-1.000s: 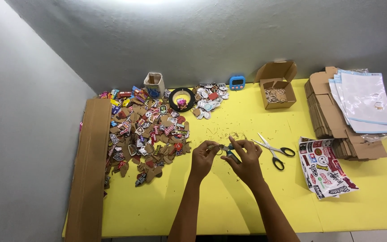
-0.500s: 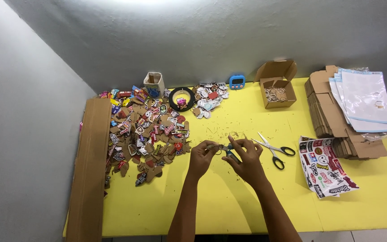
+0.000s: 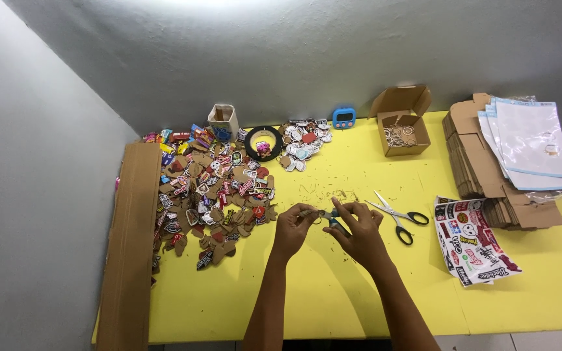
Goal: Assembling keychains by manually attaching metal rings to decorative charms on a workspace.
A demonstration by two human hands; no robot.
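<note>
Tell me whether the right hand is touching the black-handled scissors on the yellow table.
Apart. The head view shows bare yellow table between the right hand and the scissors, which lie just to its right.

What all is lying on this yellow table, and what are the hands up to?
table: one, yellow, fills the view
cardboard strip: one, brown, left edge
sticker cutouts: many, mixed colours, left pile
tape roll: one, black, back
timer: one, blue, back
open box: one, brown, holding rings
scissors: one pair, black-handled, beside the right hand
sticker sheets: few, printed, right
flat cartons: stack, brown, far right
left hand: pinching a small item
right hand: holding a small blue tool
</note>
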